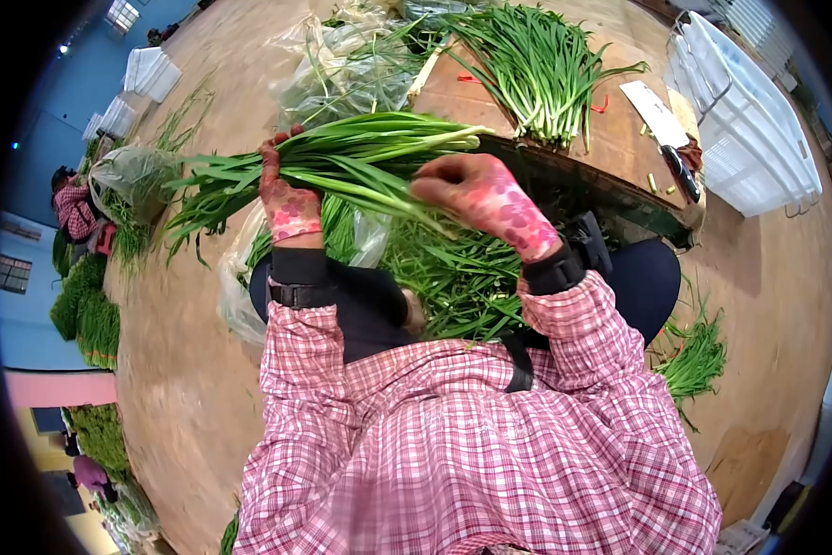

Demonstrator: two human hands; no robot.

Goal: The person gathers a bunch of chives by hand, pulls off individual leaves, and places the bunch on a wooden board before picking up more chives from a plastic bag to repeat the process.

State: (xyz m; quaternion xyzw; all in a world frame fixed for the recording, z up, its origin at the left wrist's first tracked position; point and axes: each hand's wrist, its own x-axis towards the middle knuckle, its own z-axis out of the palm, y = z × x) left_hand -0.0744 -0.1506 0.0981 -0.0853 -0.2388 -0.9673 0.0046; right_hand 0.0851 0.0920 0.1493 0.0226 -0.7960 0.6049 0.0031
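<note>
A bunch of garlic chives [370, 148] lies across my left hand [285, 180], whose fingers are wrapped round its leafy part. The pale stem ends point right, toward the board. My right hand [476, 190] is curled, with thumb and fingertips pinched at several lower stalks that slant away from the bunch. Both hands wear pink flowered coverings. Between my knees, loose green leaves [471, 282] are heaped below the hands. On the brown board [610, 176] ahead lies a larger pile of garlic chives [536, 69].
A cleaver [657, 116] with a black handle rests on the board's right side, near cut stem bits and red ties [601, 105]. White plastic crates [740, 120] stand at right. A clear plastic bag [342, 79] of greens sits beyond my left hand. People work far left.
</note>
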